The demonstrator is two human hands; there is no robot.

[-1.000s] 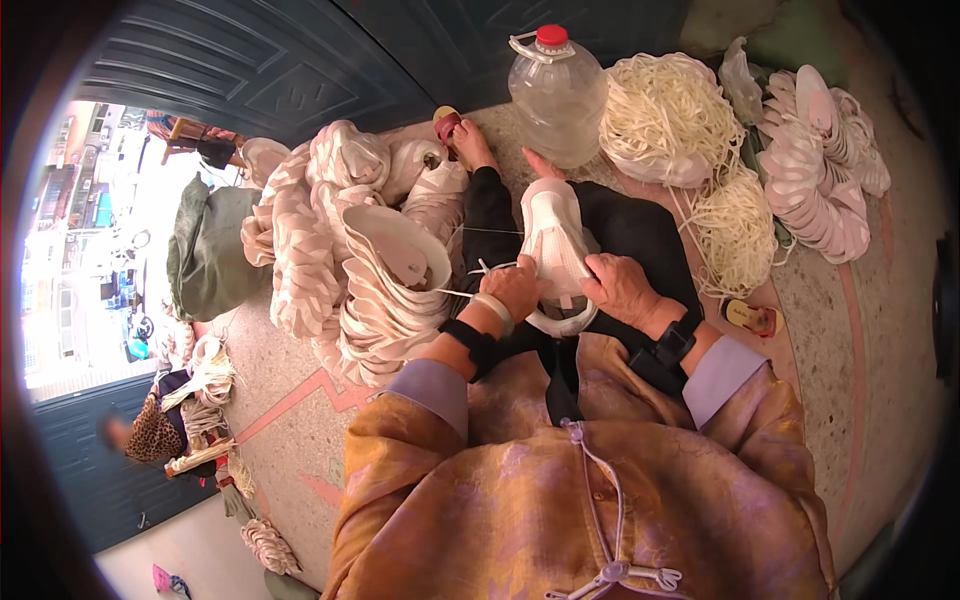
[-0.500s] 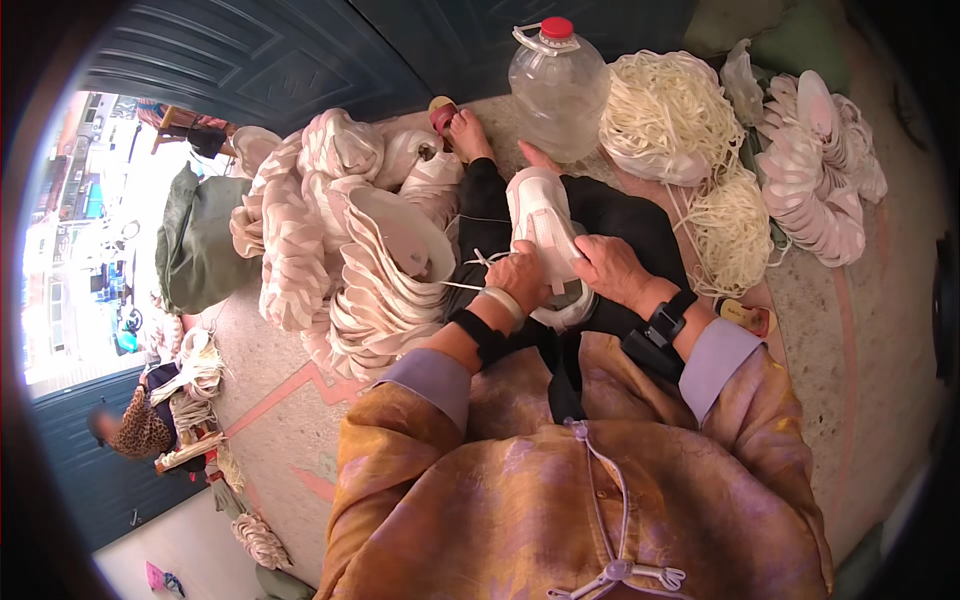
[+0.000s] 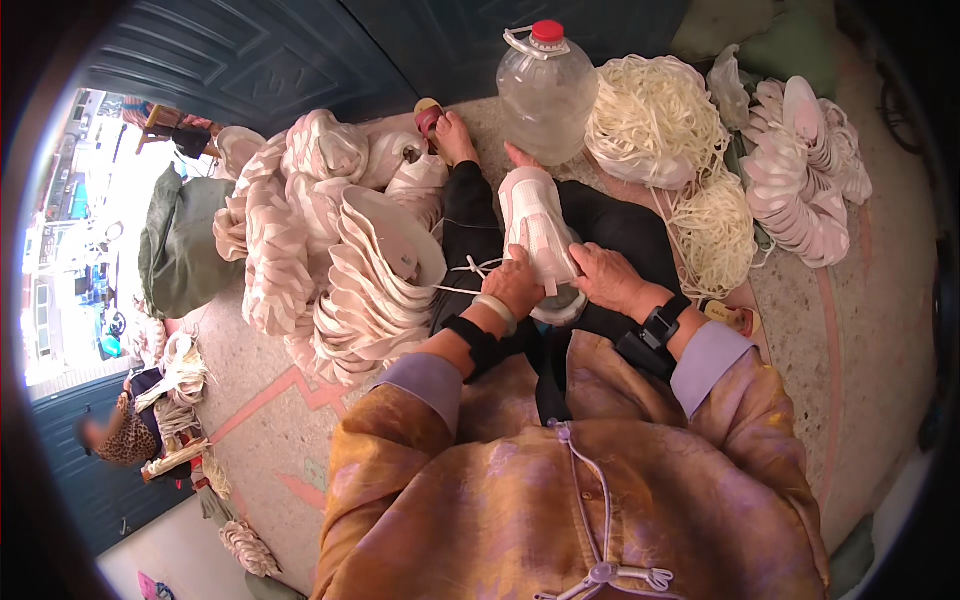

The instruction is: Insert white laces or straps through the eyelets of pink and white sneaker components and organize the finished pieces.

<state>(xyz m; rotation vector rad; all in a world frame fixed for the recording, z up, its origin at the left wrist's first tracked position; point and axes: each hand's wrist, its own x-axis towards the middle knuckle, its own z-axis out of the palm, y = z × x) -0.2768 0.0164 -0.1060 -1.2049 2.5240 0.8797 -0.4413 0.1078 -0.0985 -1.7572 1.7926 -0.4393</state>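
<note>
A white and pale pink shoe upper (image 3: 535,215) rests on my lap between my legs, its toe pointing away from me. My left hand (image 3: 514,284) is closed on its near left edge, fingers curled in. On the near right edge, my right hand (image 3: 608,277) grips the same upper with the thumb side against it. A white lace (image 3: 478,268) sticks out to the left beside my left hand, and a strand runs from there toward the piled uppers. My fingertips are partly hidden by the upper.
Stacked pale shoe uppers (image 3: 375,280) lie left of my legs, near a green sack (image 3: 185,240). A clear jug (image 3: 545,100) stands beyond my feet. Bundles of cream laces (image 3: 655,120) and more uppers (image 3: 800,170) lie right. Another person (image 3: 130,432) sits far left.
The view has shifted a little, so everything sits slightly further left. Both hands stay on the shoe upper, with only slight finger movement.
</note>
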